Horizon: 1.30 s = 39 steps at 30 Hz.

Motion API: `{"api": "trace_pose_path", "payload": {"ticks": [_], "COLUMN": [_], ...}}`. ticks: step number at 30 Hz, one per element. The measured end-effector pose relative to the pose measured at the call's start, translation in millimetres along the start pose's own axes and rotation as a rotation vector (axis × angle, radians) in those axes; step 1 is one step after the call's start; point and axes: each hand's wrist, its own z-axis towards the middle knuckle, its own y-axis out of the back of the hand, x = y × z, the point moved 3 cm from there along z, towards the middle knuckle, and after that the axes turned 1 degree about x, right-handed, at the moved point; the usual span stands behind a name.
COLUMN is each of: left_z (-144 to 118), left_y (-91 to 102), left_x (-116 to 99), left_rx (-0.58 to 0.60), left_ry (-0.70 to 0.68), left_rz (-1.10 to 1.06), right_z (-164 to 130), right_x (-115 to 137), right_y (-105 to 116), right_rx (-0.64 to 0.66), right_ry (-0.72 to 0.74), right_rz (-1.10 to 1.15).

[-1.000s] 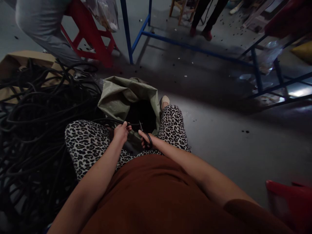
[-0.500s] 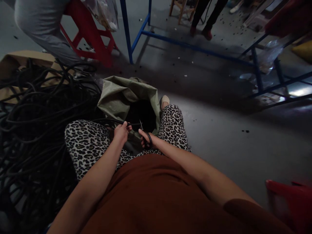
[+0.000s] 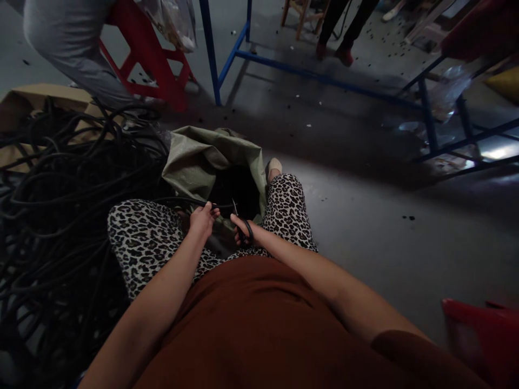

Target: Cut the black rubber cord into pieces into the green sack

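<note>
Between my knees stands a green woven sack [image 3: 190,162], its mouth folded open over a dark inside. My left hand [image 3: 203,220] pinches a thin black rubber strip [image 3: 184,201] that runs in from the left, its end pointing right over the sack's mouth. My right hand [image 3: 242,229] is closed around black-handled scissors [image 3: 248,231]. The blades point up and away, close to the strip's end; whether they touch it I cannot tell. A large tangled heap of black strips [image 3: 60,189] lies to my left.
Behind the heap is an open cardboard box [image 3: 48,92]. A person's grey trouser leg [image 3: 73,54] is beside a red stool [image 3: 150,54]. A blue metal frame [image 3: 284,66] crosses ahead. Another red stool [image 3: 478,335] is at my right. Small dark scraps dot the floor.
</note>
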Motion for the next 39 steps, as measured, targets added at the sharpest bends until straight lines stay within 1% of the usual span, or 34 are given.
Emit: {"api": "trace_pose_path", "payload": {"ticks": [11,16,23,28,32,39], "left_z": [-3,-4,-4,-3,1,4], "left_y": [-1.4,-2.4,-4.8,-5.1,-2.1,0.5], "left_x": [0,3,6,8,9,8], "left_rx": [-0.001,0.028,0.030,0.046,0.034,0.027], "left_ry": [0.013,0.030,0.043,0.079,0.091,0.077], "left_rz": [-0.003,-0.001,-0.017,-0.003,0.003,0.027], "right_z": [1,3,3,10,13,5], "right_x": [-1,-2,-1,-7,-11,-6], "right_y": [1,2,3,4,6,8], "right_rx": [-0.014,-0.057,-0.132,-0.172,-0.172,-0.206], "right_ry": [0.013,0.058,0.125,0.109,0.100,0.069], "right_rz": [-0.004,0.046,0.083,0.012,-0.011,-0.051]}}
